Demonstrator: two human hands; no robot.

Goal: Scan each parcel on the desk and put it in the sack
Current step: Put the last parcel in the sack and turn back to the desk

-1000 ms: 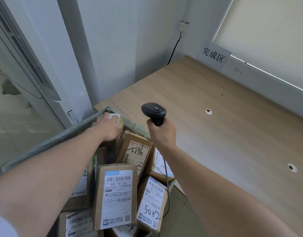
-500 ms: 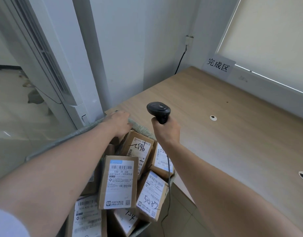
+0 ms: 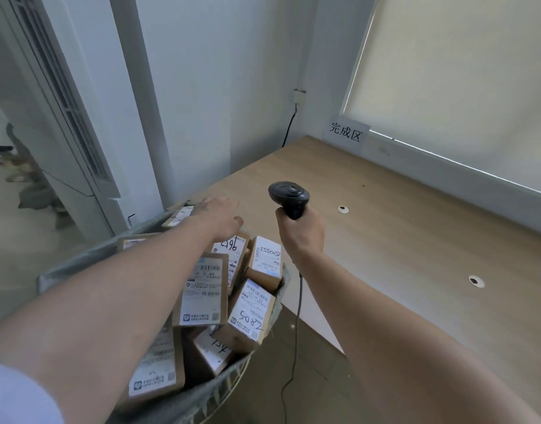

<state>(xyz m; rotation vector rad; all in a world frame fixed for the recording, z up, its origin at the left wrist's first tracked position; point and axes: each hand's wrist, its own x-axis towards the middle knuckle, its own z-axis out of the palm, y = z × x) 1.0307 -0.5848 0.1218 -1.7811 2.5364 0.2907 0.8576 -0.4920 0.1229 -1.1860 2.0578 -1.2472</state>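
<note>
Beside the bench (image 3: 400,240), our sack (image 3: 202,399) holds about nine brown labelled parcels (image 3: 202,289). Left hand (image 3: 220,217) hovers above them, fingers relaxed, empty. Right hand (image 3: 299,232) grips one black scanner (image 3: 289,197).

Brown cardboard parcels (image 3: 198,289), white barcode labels with black handwritten numbers. Grey-green woven plastic sack (image 3: 202,399); black plastic handheld scanner (image 3: 289,197). Light wood-grain laminate desk (image 3: 415,255), white sign with black characters (image 3: 345,133).

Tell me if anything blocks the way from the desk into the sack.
Nothing visible does. The sack sits open-mouthed at the desk edge, though boxes already fill it near the rim.
</note>
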